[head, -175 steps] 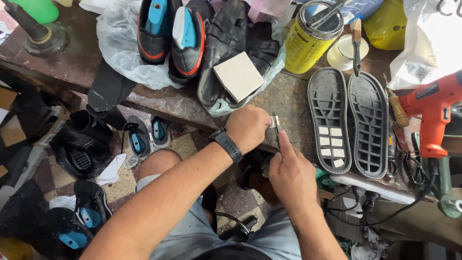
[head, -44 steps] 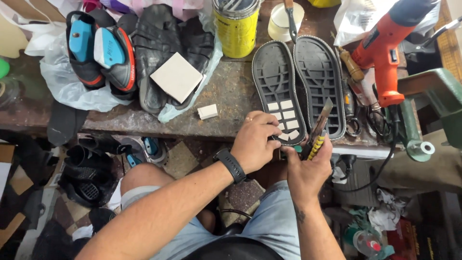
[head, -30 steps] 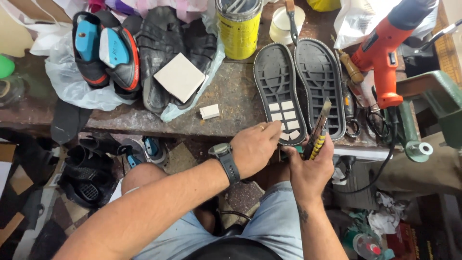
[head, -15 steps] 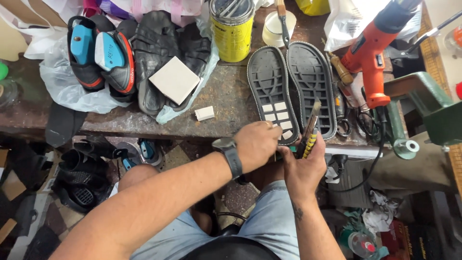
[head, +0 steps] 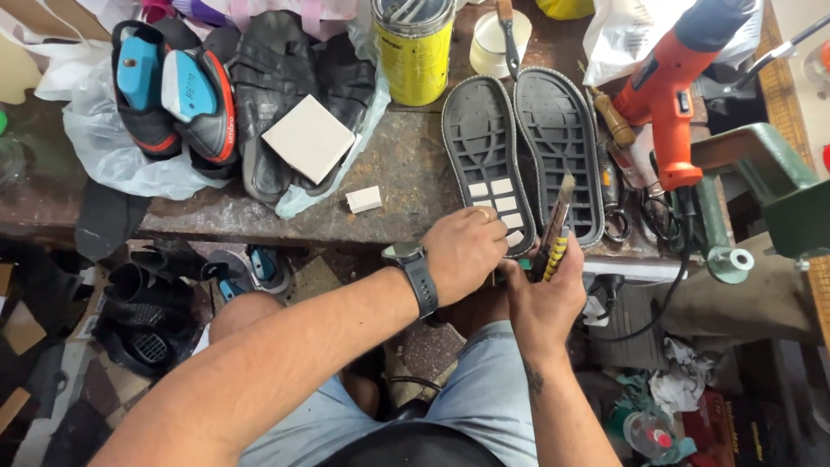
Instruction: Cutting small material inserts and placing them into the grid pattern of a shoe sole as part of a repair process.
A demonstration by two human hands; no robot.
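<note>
Scuffed brown workbench (head: 259,220) bears black soles (head: 519,147); right hand (head: 545,298) grips a utility knife (head: 553,238), left hand (head: 467,251) curled closed.

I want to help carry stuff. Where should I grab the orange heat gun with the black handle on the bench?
Probably the dark handle end at the top of the orange heat gun, coming from the far side of the worn workbench. Its metal nozzle points down toward the bench's near edge, among black scissors and cords, so keep fingers off that end.
</note>
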